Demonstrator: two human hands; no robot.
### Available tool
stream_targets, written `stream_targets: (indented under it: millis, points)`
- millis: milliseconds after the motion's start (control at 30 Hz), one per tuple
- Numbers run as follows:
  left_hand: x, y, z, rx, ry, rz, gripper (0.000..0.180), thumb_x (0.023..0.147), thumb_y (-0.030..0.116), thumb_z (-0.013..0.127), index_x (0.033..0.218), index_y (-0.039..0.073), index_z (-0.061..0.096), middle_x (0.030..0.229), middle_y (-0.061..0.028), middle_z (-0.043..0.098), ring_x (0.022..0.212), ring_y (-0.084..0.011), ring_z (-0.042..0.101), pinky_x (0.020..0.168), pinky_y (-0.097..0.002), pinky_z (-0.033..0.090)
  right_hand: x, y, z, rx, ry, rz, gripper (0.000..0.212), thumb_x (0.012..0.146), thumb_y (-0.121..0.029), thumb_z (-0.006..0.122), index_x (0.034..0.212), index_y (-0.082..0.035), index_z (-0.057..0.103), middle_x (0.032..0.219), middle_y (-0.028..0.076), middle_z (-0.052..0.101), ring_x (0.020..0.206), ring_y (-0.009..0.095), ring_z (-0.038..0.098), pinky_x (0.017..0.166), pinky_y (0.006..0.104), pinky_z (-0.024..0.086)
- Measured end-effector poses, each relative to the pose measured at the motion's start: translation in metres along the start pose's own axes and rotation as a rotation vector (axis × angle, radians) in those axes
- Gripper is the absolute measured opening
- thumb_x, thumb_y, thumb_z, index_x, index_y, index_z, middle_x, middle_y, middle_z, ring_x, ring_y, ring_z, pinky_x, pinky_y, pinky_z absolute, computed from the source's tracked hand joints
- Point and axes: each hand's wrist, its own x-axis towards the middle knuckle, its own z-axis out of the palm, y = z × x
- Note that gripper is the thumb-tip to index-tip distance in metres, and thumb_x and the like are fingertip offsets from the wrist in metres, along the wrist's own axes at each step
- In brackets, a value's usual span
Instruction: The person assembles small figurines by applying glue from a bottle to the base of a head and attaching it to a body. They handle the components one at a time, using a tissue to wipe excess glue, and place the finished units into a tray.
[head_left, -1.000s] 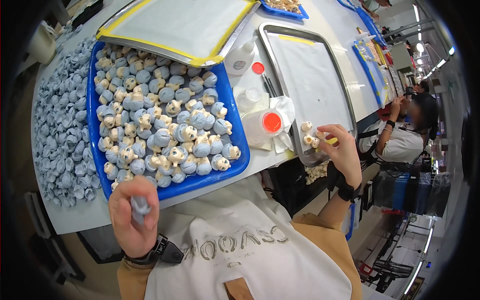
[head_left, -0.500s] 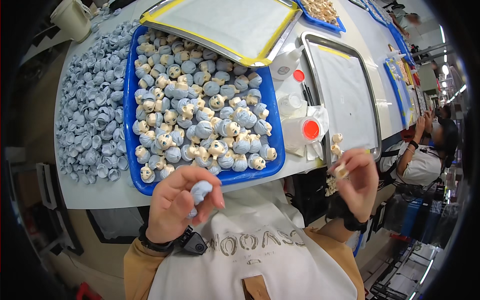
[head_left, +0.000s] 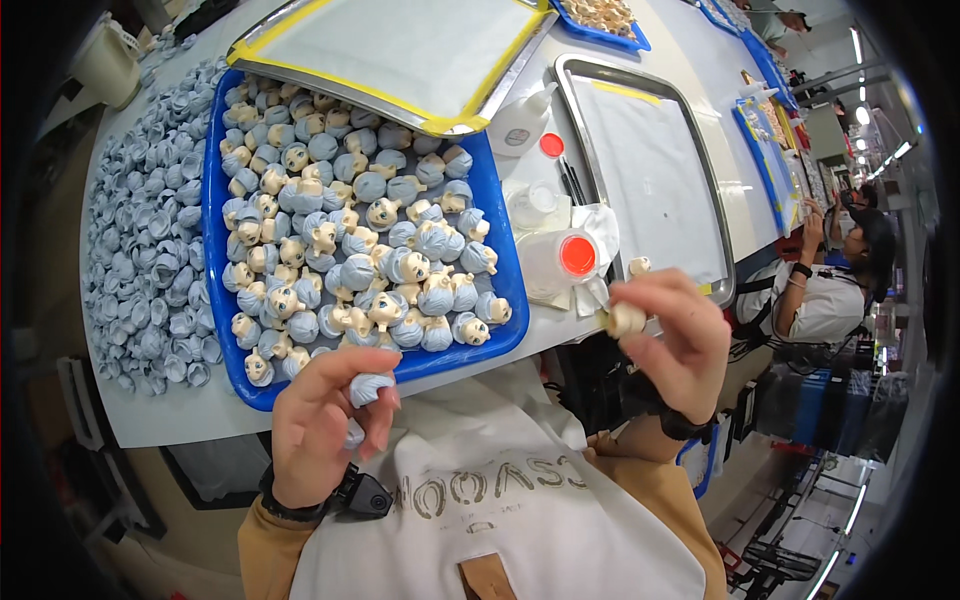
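Observation:
My left hand (head_left: 318, 425) is closed on a light blue hair piece (head_left: 371, 389), pinched between thumb and fingers. A second light blue piece (head_left: 354, 434) shows lower in the same hand. My right hand (head_left: 685, 345) holds a small cream doll-head part (head_left: 626, 319) in its fingertips, near the close corner of the right metal tray. Another cream part (head_left: 639, 265) lies just beyond those fingers. Ahead of my left hand is a blue tray (head_left: 365, 377) filled with doll heads (head_left: 386, 310), many wearing blue hair. Loose hair shells (head_left: 150, 250) form a wide pile left of it.
A paper-lined metal tray (head_left: 380, 50) with yellow tape rests over the blue tray's far end. The right metal tray (head_left: 665, 180) also has a paper lining. Between them stand a squeeze bottle (head_left: 522, 122) and a red-topped tub (head_left: 560, 262). Another person (head_left: 805, 290) sits at far right.
My right hand has come left and nearer my left hand, carrying the cream part away from the metal tray. My left hand still grips the hair piece. The whole view has shifted slightly.

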Motion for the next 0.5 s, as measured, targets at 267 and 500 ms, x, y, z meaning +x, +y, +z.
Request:
stream_targets:
  millis: [267,500]
  points:
    - [-0.003,-0.002,-0.015,0.041,-0.039,-0.035,0.058,0.082,0.052,0.059,0.101,-0.003,0.054,0.082,-0.0058,0.052,0.058,-0.0071,0.047,0.048,-0.0197,0.035,0.029,0.003,-0.003,-0.359,0.014,-0.050,0.019,0.071,0.000,0.066,0.090,0.000,0.061,0.078,0.008,0.058,0.063,0.015,0.055,0.058,0.0250,0.046]
    - [0.004,-0.006,-0.010,-0.028,0.083,0.121,0.057,0.077,0.052,0.065,0.092,-0.001,0.053,0.083,-0.0077,0.051,0.062,-0.0090,0.047,0.052,-0.0217,0.038,0.039,0.005,0.005,-0.454,-0.047,-0.101,0.018,0.074,-0.001,0.066,0.091,-0.001,0.061,0.080,0.009,0.058,0.066,0.018,0.059,0.059,0.0268,0.048]
